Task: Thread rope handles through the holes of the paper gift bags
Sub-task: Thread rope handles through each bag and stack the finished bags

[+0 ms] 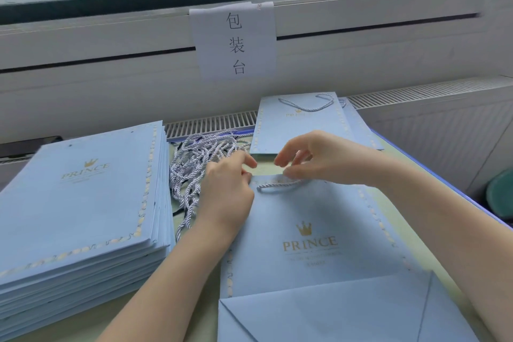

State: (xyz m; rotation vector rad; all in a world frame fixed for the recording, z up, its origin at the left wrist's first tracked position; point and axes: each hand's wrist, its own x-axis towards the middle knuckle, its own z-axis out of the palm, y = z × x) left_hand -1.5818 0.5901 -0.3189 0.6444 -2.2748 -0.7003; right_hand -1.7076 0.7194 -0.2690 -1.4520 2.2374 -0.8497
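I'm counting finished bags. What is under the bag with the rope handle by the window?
Under the finished bag at least one more light blue bag shows, its edge sticking out to the right. How many lie beneath, and whether they have handles, is covered.

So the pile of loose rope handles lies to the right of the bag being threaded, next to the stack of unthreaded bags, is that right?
Not quite: the head view shows the rope handles lying to the left of the bag being threaded, next to the stack of unthreaded bags.
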